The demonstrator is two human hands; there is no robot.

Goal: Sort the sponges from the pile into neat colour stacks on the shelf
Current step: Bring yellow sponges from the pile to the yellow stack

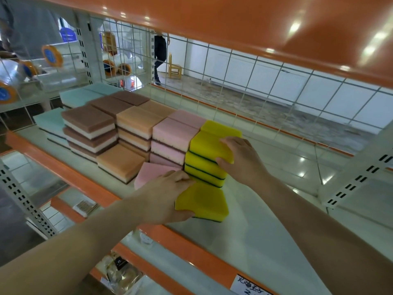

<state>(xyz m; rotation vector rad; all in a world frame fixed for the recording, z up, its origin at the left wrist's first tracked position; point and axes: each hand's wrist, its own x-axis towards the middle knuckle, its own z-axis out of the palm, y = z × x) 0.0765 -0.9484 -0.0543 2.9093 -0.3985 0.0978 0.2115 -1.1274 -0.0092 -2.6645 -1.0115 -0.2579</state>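
Sponges stand in colour stacks along the shelf (pixel 244 241): teal stacks (pixel 51 124) at the far left, then brown stacks (pixel 89 124), orange stacks (pixel 136 124), pink stacks (pixel 174 135) and a yellow stack (pixel 205 158) at the right end. Your right hand (pixel 240 160) has its grip clamped on the upper part of the yellow stack, fingers curled over the top sponge and thumb against its near side. Your left hand (pixel 168 194) grips a loose yellow sponge (pixel 202 201) lying flat on the shelf just in front of that stack, thumb under its near edge. A single pink sponge (pixel 148 173) lies flat beside your left hand, touching the foot of the pink stacks, and one orange sponge (pixel 121 162) sits in front of the orange stacks.
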